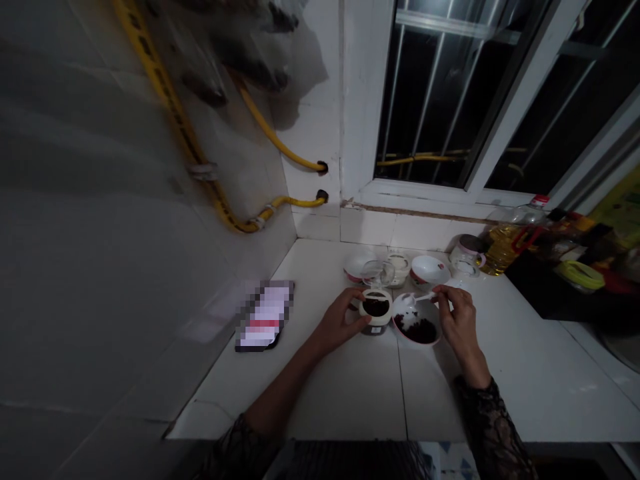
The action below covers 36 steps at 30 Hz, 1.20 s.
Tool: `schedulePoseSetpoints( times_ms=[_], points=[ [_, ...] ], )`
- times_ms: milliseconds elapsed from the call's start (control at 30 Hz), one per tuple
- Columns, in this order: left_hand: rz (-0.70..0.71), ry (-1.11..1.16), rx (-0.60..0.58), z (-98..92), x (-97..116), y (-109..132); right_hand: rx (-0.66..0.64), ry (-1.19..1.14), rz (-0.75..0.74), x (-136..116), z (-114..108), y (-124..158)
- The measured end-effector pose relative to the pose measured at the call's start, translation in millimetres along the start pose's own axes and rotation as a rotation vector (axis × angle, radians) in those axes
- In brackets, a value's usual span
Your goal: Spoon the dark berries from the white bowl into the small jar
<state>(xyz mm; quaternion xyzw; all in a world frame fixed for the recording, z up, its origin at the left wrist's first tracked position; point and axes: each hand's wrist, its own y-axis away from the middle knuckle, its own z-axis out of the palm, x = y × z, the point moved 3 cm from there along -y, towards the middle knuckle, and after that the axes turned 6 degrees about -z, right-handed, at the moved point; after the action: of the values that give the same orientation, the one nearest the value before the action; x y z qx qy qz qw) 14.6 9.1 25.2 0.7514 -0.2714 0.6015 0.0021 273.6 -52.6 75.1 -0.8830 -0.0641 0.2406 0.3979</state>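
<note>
My left hand (341, 321) is closed round a small seasoning jar (379, 325) with a white rim and dark contents; its clear lid (379, 272) stands flipped up at the back. Just right of the jar, a white bowl (430, 338) holds dark, crumbly stuff. Between thumb and fingers my right hand (457, 319) pinches a small white spoon (423, 297) by its handle end. The spoon's head is over the bowl's left side, near the jar. Whether the spoon carries anything is too small to tell.
Behind stand two more bowls (430, 269), a jar of white stuff (399, 267) and a lidded jar (469, 248). An oil bottle (505, 243) and a dark rack (543, 287) are at the right. A phone (265, 317) lies left. Yellow hoses (245, 225) run along the wall.
</note>
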Motion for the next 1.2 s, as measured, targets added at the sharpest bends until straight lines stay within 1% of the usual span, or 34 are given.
schedulePoseSetpoints(
  times_ms=[67,167,267,367,467,533,600,733,900,1200],
  points=[
    [0.005,0.002,0.006,0.1,-0.9,-0.1,-0.097,0.046,0.024,11.1,3.3,-0.2],
    [0.006,-0.004,0.006,0.3,-2.3,-0.1,-0.216,0.045,0.031,13.0,12.2,1.2],
    [0.004,-0.015,0.002,0.3,-2.6,0.0,-0.308,-0.084,0.079,4.6,21.1,3.3],
    [0.006,-0.015,-0.001,0.1,-1.7,-0.1,-0.347,-0.264,0.243,0.3,25.1,4.9],
    [0.000,-0.014,-0.005,0.2,-1.4,-0.2,-0.334,-0.401,0.419,2.2,25.4,5.5],
    [-0.003,-0.019,0.003,0.0,-1.7,-0.2,-0.305,-0.453,0.491,4.9,24.6,5.1],
    [0.002,-0.017,0.008,0.0,-1.9,-0.2,-0.275,-0.493,0.531,7.5,23.9,4.4],
    [0.009,0.000,0.005,0.1,-1.7,-0.2,-0.227,-0.524,0.551,11.2,20.7,2.5],
    [0.002,-0.015,-0.008,-0.3,-0.1,-0.1,-0.157,-0.471,0.572,13.5,15.1,1.4],
    [-0.003,0.001,-0.005,-0.7,0.8,0.3,-0.130,-0.554,0.636,16.5,16.0,0.5]
  ],
)
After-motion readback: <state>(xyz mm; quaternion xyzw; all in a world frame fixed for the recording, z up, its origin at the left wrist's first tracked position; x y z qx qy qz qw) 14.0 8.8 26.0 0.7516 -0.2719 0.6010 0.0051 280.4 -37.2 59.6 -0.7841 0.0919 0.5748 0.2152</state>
